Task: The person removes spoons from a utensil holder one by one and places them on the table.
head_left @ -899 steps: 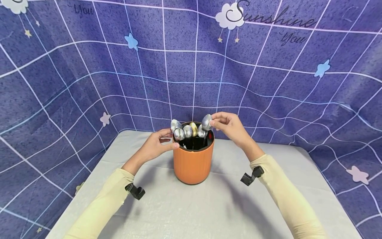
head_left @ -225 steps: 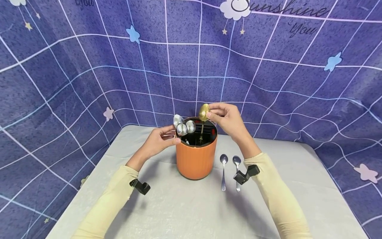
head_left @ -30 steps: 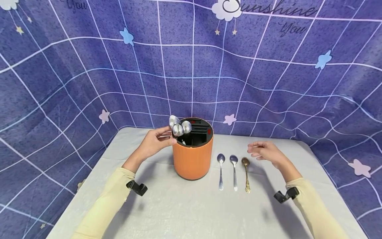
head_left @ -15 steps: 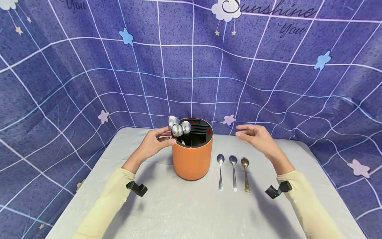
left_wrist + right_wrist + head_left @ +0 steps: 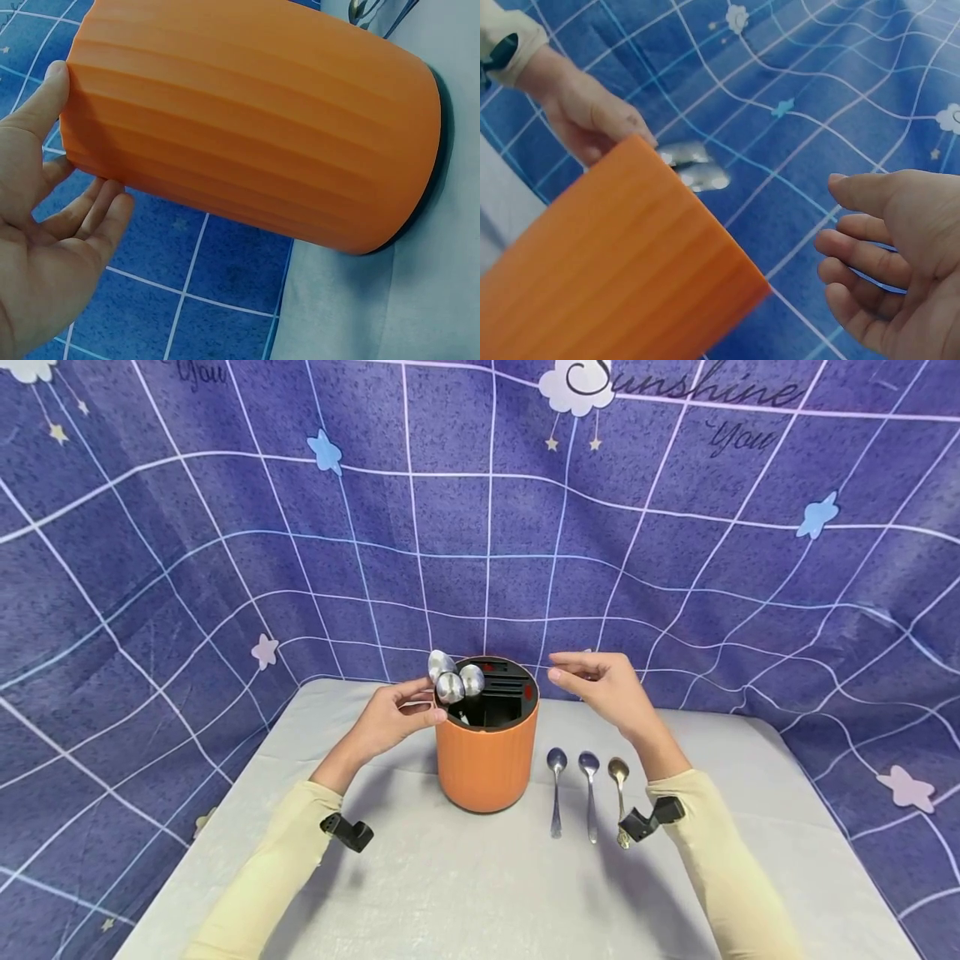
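The orange ribbed utensil holder (image 5: 486, 768) stands upright, its black top divided into compartments and slots. Three silver spoons (image 5: 450, 687) lean at its left side, bowls up, handles hidden inside. My left hand (image 5: 390, 722) holds the holder's left side at the rim, thumb in front and fingers round the side. Just right of the holder's top, my right hand (image 5: 600, 685) hovers with nothing in it, fingers loosely bent and apart from the thumb. On the table lie two silver spoons (image 5: 557, 785) and a gold spoon (image 5: 618, 777), the latter's handle partly covered by the wrist camera.
A pale cloth covers the table (image 5: 450, 893). Behind and beside it hangs a blue-purple curtain (image 5: 480, 510) with a grid, stars and clouds. A black camera (image 5: 347, 832) sits on the left wrist, another camera (image 5: 652, 818) on the right.
My right hand has moved left from beyond the gold spoon to beside the holder's top. Earlier it lifted the gold spoon, which now lies right of the two silver spoons. My left hand stays put.
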{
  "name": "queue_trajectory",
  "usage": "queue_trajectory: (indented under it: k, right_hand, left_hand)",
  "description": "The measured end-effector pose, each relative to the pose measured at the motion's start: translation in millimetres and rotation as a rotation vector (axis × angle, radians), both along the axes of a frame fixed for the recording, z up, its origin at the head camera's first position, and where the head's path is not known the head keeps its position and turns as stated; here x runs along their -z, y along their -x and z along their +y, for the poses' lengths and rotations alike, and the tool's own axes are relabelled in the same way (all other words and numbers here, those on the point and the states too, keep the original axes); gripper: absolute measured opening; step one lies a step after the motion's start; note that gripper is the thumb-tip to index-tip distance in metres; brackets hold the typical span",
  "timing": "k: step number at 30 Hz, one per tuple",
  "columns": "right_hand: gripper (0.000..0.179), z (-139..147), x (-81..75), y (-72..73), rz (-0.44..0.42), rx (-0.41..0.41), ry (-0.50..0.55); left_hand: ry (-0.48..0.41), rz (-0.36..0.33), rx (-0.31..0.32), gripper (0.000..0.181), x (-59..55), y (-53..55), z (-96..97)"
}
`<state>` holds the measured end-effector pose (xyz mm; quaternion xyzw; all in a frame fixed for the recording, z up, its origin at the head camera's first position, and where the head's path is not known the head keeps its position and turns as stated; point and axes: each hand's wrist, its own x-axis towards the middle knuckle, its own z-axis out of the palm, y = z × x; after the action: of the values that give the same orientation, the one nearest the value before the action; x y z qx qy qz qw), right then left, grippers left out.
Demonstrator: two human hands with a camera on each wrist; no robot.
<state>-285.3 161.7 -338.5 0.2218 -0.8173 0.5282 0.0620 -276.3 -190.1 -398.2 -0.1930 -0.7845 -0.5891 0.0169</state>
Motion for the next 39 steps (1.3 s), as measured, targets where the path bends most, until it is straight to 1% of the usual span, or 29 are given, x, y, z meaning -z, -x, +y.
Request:
queue_trajectory:
  k: [7, 10, 17, 22, 26, 29, 34, 39]
  right_hand:
    - [0.035, -25.3, -5.5, 4.3, -0.023, -0.056, 0.030]
    - [0.036, -35.3, -7.1, 7.3, -0.039, -0.086, 0.038]
    - [0.039, -58.2, -9.2, 14.1, -0.058, -0.143, 0.003]
    - [0.040, -70.1, -9.5, 18.5, -0.071, -0.153, 0.002]
    - [0.040, -76.4, -6.7, 20.9, -0.105, -0.176, -0.008]
    - [0.037, -78.8, -4.7, 20.7, -0.127, -0.174, -0.033]
    - [0.034, -81.0, -2.8, 20.3, -0.126, -0.168, -0.084]
    - [0.033, -84.2, -1.9, 22.1, -0.118, -0.167, -0.113]
  left_hand:
    - [0.004, 0.004, 0.011, 0.064, -0.1, 0.1, 0.0]
    - [0.001, 0.004, 0.005, 0.064, -0.2, 0.3, -0.5]
    - [-0.006, 0.003, 0.007, 0.062, 1.2, 1.3, -0.2]
    - [-0.017, 0.018, 0.006, 0.061, 1.4, 2.4, 1.7]
    - [-0.026, 0.018, 0.007, 0.061, 1.6, 3.0, 2.5]
    - [-0.026, 0.012, 0.013, 0.061, 1.4, 3.5, 2.5]
    - [-0.023, 0.011, 0.020, 0.061, 1.3, 3.8, 2.3]
    - [-0.021, 0.011, 0.020, 0.060, 2.4, 3.8, 0.3]
